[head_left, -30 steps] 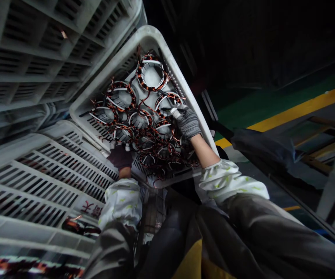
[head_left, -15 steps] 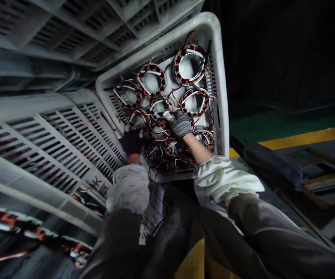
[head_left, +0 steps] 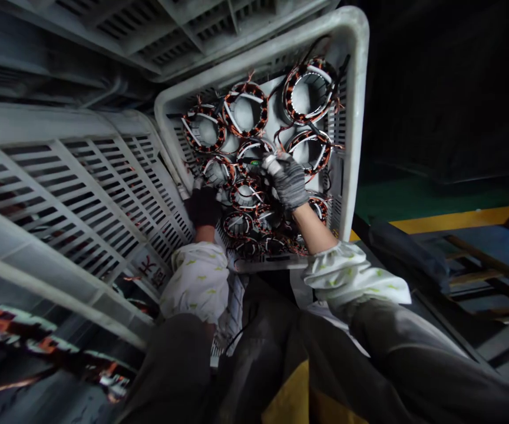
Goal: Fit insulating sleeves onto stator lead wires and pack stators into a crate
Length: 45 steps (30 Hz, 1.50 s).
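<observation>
Several wire-wound motor stators (head_left: 245, 110), rings with copper windings, black lacing and white sleeves, stand in a pale plastic crate (head_left: 355, 118). In a grey knit glove with whitish fingertips, my right hand (head_left: 290, 179) is over the middle of them. Its fingers are closed round a slim dark object (head_left: 252, 161) with a green mark, whose kind I cannot make out; it lies across one stator's opening. My left hand (head_left: 204, 205), in a dark glove, is at the crate's left side, beside a stator (head_left: 217, 172). Its visible fingertips are apart; the rest is in shadow.
A second slatted crate (head_left: 82, 194) stands close on the left, and another crate (head_left: 184, 35) is beyond. Blurred copper-coloured parts (head_left: 46, 341) lie at lower left. On the right are a yellow floor line (head_left: 458, 219) and a wooden frame (head_left: 479, 277).
The view has shifted, so the crate sits further right and slightly higher. My right hand has moved slightly with it, and the dark object with its green mark now shows more clearly.
</observation>
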Available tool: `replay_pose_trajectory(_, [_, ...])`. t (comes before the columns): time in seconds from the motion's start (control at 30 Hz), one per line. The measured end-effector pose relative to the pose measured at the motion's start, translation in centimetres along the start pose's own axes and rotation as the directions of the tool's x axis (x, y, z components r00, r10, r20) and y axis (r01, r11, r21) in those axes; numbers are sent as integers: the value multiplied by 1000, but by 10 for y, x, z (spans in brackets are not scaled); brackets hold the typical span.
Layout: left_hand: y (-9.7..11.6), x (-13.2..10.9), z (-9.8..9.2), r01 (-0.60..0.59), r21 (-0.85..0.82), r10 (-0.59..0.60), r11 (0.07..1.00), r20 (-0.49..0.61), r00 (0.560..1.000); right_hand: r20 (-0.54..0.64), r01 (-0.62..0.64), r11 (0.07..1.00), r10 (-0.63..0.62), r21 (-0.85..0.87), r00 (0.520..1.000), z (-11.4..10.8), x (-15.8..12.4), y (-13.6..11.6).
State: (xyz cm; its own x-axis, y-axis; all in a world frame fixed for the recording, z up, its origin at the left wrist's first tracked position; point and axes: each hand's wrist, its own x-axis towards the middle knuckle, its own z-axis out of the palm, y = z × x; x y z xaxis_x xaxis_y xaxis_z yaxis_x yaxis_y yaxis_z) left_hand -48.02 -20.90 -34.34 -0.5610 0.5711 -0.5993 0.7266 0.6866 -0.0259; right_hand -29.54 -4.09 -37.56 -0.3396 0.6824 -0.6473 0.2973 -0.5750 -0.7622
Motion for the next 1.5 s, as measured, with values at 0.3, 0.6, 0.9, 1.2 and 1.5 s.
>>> replay_pose_trajectory(0.3, [3,0,-1,3,95,-10,995,72,997,118,-161,979,176,-124,977,91,-16,-10])
replay_pose_trajectory(0.6, [-1,-2,4,-24,22,24,999,20,1000,229,-104,938,186,-330,955,89,-4,0])
replay_pose_trajectory(0.9, [0,-1,4,4,29,-6,1000,60,998,198,-74,894,178,-441,964,94,-2,-1])
replay_pose_trajectory(1.2, [3,-1,-1,45,19,-47,999,102,994,-25,-52,991,55,125,998,43,-42,-17])
replay_pose_trajectory(1.5, [8,-1,-2,76,0,-75,997,67,995,-101,-202,975,212,95,972,-8,-87,15])
